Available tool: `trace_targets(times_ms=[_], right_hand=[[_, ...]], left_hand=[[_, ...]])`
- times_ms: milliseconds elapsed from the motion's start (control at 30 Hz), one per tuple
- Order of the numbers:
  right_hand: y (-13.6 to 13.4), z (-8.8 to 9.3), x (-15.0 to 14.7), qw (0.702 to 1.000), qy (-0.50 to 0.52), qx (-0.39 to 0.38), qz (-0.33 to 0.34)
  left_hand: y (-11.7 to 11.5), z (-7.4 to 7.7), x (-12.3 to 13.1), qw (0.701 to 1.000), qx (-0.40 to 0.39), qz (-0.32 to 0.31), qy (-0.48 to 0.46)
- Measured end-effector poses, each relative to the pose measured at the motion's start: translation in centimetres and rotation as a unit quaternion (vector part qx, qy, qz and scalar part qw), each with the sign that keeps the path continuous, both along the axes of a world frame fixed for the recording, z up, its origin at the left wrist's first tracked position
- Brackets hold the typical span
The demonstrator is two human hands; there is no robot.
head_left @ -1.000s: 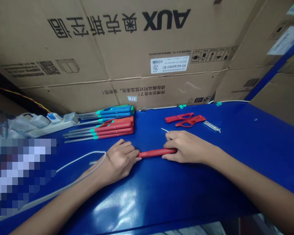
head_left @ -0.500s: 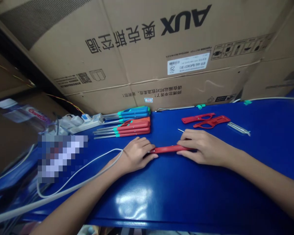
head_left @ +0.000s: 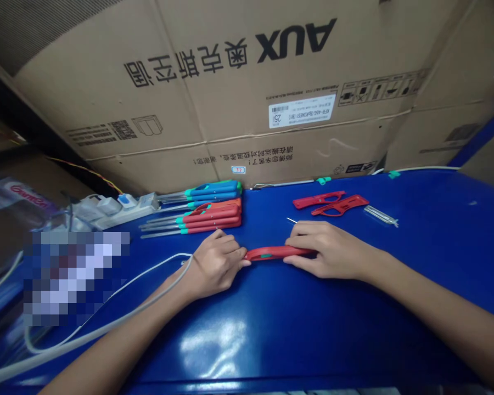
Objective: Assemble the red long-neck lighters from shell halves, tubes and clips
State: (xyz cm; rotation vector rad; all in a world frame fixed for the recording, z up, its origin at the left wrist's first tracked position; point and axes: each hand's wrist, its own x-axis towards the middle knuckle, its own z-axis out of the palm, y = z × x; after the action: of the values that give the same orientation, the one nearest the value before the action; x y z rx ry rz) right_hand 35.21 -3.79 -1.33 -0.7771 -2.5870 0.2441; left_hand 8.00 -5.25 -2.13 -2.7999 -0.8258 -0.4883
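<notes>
On the blue table [head_left: 313, 334], 2 hands grip 1 red handle [head_left: 271, 253]: left hand [head_left: 216, 264] clenched round its left end, right hand [head_left: 329, 250] curled over its right end, seemingly pressing down.

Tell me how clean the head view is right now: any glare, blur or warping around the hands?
Head view: left hand, right hand and the red handle they grip are sharp and evenly lit; white glare sits on the glossy blue table nearer the camera; a pixelated block masks the left side; the edges of the cardboard carton bow from the wide lens.
</notes>
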Motion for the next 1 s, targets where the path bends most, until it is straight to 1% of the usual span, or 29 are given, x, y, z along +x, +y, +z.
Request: trace_targets(times_ms=[167, 300, 433, 533, 633, 767, 833, 900, 1000], right_hand=[[0.2, 0.5, 0.0, 1.000, -0.024, -0.009, -0.014], [0.7, 1.0, 0.5, 0.998, -0.037, -0.029, -0.028], [1.1, 1.5, 1.2, 0.997, -0.019, -0.048, -0.055], [1.3, 1.8, 1.6, 0.996, -0.002, -0.064, -0.061], [1.2, 1.9, 1.7, 0.996, 0.018, -0.067, -0.050], [0.7, 2.3, 1.6, 0.996, 0.069, -0.050, -0.032], [0.4, 2.6, 1.6, 0.994, 0.097, -0.036, -0.021], [0.2, 2.8, 1.6, 0.993, 0.115, -0.026, -0.014], [0.1, 2.9, 1.7, 0.991, 0.136, -0.005, -0.011]], left_hand=[[0.4, 0.0, -0.1, 1.000, -0.002, -0.007, -0.026], [1.0, -0.2, -0.6, 0.999, -0.001, -0.024, -0.038], [1.6, -0.5, -1.2, 0.997, 0.013, -0.027, -0.064], [1.8, -0.4, -1.4, 0.996, 0.022, -0.034, -0.080], [1.7, 0.1, -1.1, 0.994, 0.049, -0.058, -0.081], [1.1, 1.4, -0.3, 0.989, 0.098, -0.056, -0.097], [0.7, 1.9, -0.1, 0.989, 0.112, -0.049, -0.086], [0.3, 2.1, 0.0, 0.990, 0.110, -0.039, -0.078], [0.0, 2.1, -0.1, 0.993, 0.089, -0.029, -0.077]])
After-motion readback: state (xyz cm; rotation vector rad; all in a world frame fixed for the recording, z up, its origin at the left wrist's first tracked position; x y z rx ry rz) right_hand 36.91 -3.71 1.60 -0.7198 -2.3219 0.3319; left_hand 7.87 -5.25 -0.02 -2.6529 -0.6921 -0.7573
